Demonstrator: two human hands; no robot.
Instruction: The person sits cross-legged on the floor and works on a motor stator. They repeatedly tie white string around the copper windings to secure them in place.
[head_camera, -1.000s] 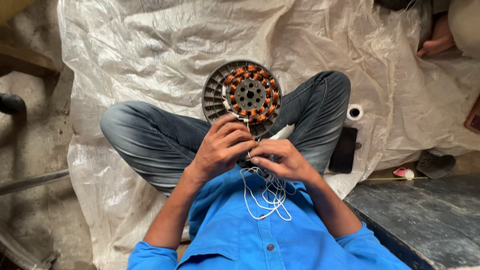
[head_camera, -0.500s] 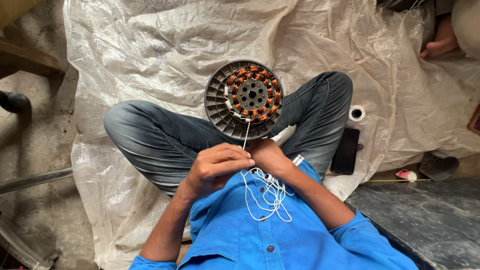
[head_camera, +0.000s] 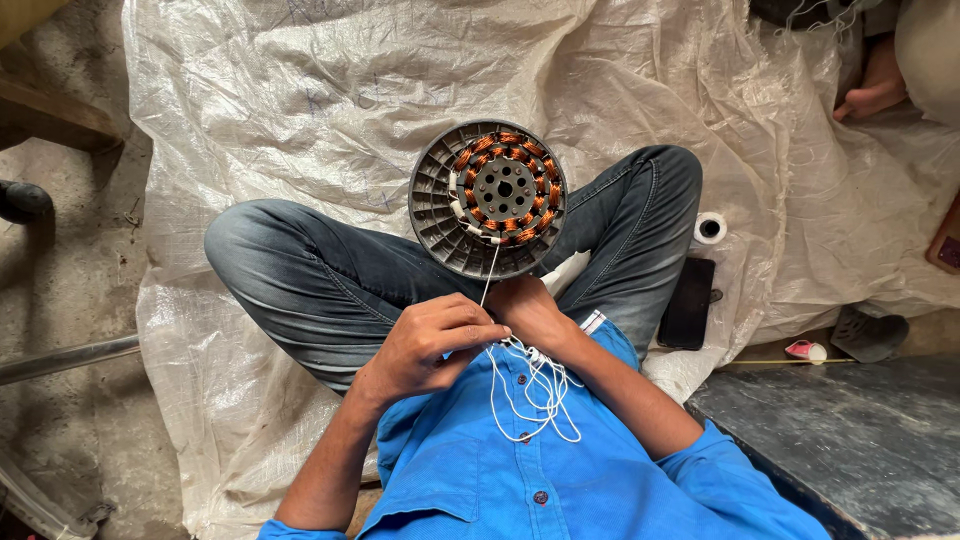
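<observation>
Both your hands, left hand (head_camera: 435, 345) and right hand (head_camera: 530, 312), pinch the limp white cord (head_camera: 489, 275); the stator (head_camera: 488, 200) looks heavy, with fragile copper windings.

Single head-worn view, looked steeply down from above the seated person, close over the hands (head_camera: 480, 335) and lap, plastic sheet (head_camera: 300, 100) on the floor filled the frame beyond, no second view.
</observation>
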